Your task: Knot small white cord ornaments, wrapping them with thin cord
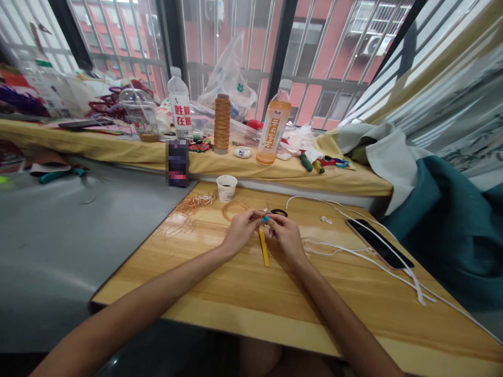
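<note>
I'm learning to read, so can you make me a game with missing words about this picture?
1. The left hand and right hand meet around small bits whose colour is ____.
2. The phone lies nearer to the ____ hand.
3. On the ledge, the spool stands ____ the clear bottle and the orange bottle.
4. The cup on the table is mostly ____ on the outside.

Missing words: blue; right; between; white.
</note>
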`<state>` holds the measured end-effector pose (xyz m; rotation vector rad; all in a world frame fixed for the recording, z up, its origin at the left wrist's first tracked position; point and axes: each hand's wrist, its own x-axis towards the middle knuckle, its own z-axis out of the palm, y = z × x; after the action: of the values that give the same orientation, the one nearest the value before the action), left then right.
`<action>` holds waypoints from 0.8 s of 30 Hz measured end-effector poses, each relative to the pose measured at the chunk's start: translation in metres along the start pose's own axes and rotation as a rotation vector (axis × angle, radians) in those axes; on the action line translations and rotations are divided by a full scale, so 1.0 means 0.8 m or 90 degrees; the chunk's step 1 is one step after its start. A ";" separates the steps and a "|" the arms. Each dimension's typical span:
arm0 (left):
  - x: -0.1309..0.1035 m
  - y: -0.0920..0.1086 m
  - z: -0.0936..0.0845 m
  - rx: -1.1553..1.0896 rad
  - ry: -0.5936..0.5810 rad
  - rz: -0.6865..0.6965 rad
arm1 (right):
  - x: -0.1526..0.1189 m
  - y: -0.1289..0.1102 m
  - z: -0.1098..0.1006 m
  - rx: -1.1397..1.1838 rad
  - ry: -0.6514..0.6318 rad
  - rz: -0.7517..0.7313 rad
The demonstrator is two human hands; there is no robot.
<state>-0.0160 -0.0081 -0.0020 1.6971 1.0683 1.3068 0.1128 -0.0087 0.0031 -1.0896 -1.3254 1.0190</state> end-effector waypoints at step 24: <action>-0.003 -0.002 0.002 0.162 0.030 0.054 | -0.004 0.002 0.006 -0.016 -0.040 0.047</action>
<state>-0.0151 -0.0095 -0.0049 1.9250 1.2459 1.3134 0.1078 -0.0110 0.0005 -1.1398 -1.3596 1.1015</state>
